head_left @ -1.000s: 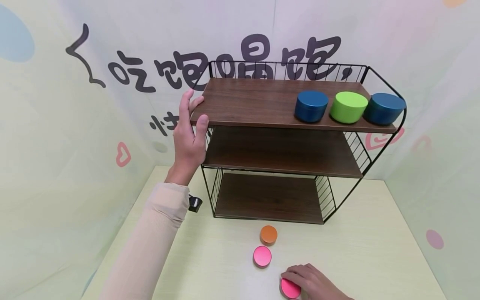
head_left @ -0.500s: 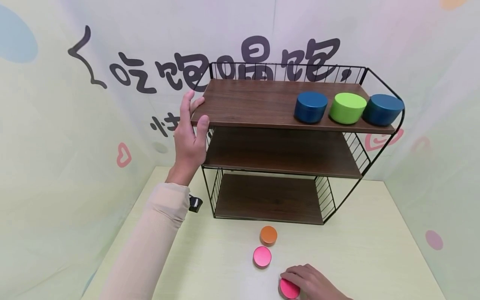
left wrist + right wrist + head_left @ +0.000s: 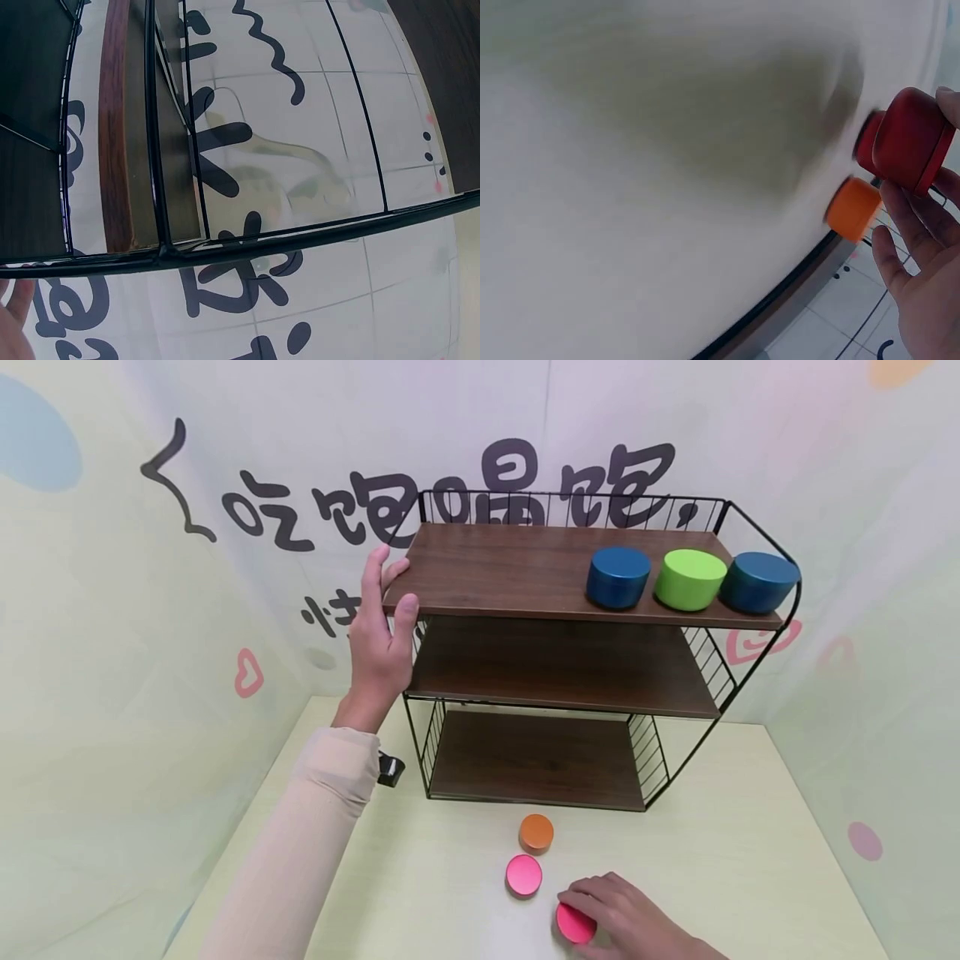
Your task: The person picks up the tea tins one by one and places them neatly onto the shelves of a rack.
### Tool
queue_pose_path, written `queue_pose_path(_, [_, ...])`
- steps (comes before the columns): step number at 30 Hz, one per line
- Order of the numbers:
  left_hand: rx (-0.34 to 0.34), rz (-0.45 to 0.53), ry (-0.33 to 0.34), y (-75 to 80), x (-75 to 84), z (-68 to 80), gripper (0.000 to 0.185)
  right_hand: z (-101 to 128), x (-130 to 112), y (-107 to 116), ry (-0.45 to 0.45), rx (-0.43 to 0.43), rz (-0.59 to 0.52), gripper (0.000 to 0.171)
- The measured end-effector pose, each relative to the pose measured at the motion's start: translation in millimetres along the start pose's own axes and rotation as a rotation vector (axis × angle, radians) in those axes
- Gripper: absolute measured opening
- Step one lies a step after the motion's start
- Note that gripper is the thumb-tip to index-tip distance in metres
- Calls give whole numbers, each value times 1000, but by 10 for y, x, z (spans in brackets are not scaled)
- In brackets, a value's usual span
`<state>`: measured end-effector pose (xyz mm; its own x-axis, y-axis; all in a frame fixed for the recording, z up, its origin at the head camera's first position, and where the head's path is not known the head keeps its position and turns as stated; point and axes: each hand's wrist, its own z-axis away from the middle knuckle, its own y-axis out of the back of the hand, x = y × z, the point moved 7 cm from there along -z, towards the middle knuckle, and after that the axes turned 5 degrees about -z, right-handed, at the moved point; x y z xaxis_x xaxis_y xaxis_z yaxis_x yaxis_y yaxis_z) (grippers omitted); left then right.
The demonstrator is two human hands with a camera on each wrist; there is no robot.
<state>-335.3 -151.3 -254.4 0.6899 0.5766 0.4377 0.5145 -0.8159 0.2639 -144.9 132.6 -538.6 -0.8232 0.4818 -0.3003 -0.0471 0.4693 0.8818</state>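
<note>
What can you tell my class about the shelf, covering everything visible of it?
The shelf is upright, with three dark brown boards, wood-grained in look, in a black, metal-looking wire frame. The frame is finely barred along the top's back and the lower sides. It stands open-fronted on the pale table. Two blue tins, with a green tin between them, sit on the top board, toward its front right corner. The left hand grips that board's left end.

Six tins, one rack, three shelves, one left hand, one right hand.
Two blue tins, one green tin, frame's upper right; two pink tins, one orange tin, lower centre.
</note>
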Motion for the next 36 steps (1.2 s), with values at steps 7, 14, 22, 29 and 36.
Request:
queue_pose_path(7, [-10,-10,14,-1,-19,-1,65,-102,-26,189,121,114,32,55])
queue_pose_path(14, [-12,-2,7,-1,-10,-1,65,-204,-30,335,130,100,68,52])
queue_pose_path(22, [-11,-7,3,11,-2,0,64,-328,-66,554,179,150,87,54])
queue_pose_path(29, [-16,-8,12,7,-20,2,64,-432,-82,739,195,143,104,52])
queue_pose_path(36, [-16,-13,12,11,-18,3,63,-528,-95,880,204,133,126,53])
